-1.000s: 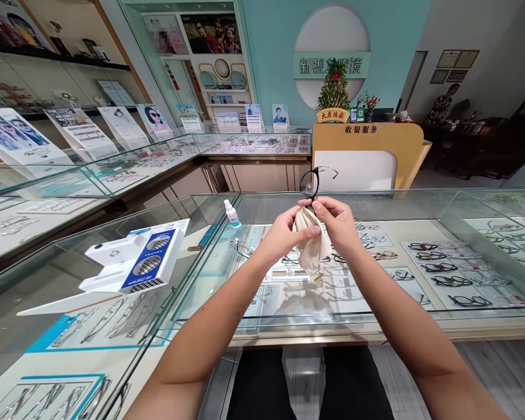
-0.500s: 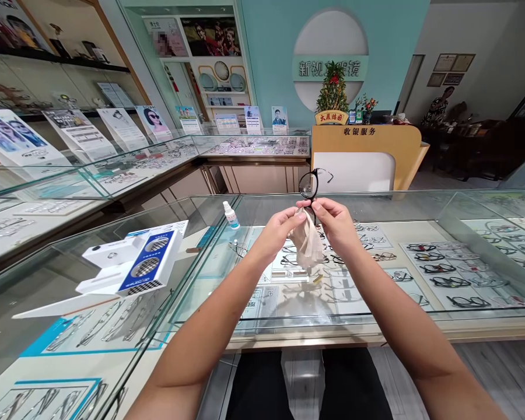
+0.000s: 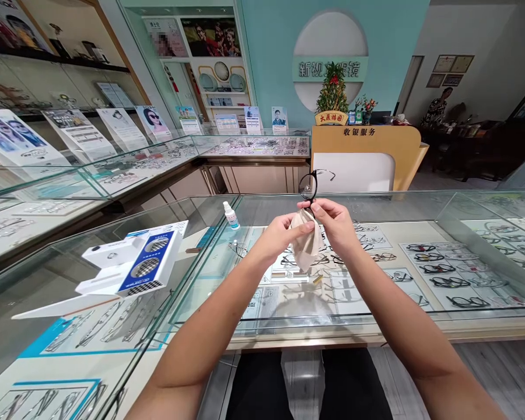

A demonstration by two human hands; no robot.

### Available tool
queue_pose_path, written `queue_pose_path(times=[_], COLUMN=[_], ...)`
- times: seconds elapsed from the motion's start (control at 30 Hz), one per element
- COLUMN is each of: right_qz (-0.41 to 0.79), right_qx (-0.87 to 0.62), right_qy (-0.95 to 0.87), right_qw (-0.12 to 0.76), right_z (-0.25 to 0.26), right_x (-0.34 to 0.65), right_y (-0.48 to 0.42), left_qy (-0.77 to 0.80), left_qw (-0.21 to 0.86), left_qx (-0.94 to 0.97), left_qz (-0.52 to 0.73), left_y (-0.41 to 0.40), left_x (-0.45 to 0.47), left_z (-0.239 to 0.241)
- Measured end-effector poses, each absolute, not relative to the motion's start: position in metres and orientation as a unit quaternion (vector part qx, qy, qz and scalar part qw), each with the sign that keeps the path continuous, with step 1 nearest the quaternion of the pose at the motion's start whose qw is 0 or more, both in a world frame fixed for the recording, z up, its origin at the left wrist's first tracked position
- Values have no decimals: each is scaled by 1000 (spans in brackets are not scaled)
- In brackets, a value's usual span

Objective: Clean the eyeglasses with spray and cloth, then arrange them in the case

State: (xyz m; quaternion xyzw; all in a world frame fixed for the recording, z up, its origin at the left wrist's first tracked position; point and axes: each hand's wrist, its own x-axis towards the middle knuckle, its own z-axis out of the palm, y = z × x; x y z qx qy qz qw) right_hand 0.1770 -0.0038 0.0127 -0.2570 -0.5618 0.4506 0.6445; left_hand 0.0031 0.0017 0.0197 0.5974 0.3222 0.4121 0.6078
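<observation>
Black-rimmed eyeglasses (image 3: 315, 185) stand on end above the glass counter, one round lens up and a temple pointing right. My right hand (image 3: 335, 224) is closed on the frame near the bridge. A pale beige cleaning cloth (image 3: 305, 248) hangs from my left hand (image 3: 284, 233), whose thumb and fingers pinch it around the lower lens. That lens is hidden behind the cloth and fingers. On the glass to the left of my hands stands a small white spray bottle (image 3: 231, 216) with a blue label.
Under the glass counter top (image 3: 376, 204) lie rows of eyeglasses (image 3: 450, 282). A white and blue display box (image 3: 146, 262) stands on the left counter. Beyond are a wooden cashier desk (image 3: 367, 137) and a seated person (image 3: 437, 108) far right.
My left thumb has slid a little down and right over the cloth, which now covers the lower lens more fully. The eyeglasses have turned slightly; my right hand stays nearly in place.
</observation>
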Motion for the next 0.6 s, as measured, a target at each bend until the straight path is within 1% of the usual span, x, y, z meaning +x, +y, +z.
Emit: queue_pose_path(times=[0.13,0.33,0.4,0.6], right_qz=[451,487,493,523], right_qx=[-254,-265,-260,-239], right_qy=[-564,-534,-521,-505], right_qw=[643,638,646,643], right_z=[12,8,9,12], right_x=[176,175,174,168], right_y=[-4,-2,-3,-7], left_qy=[293,255,248,262], left_qw=[635,691,678,588], left_qx=[581,523,529,570], left_qz=[417,429,447,510], left_y=[3,2,1,-5], left_x=[3,6,8,18], left_z=[20,18,16,7])
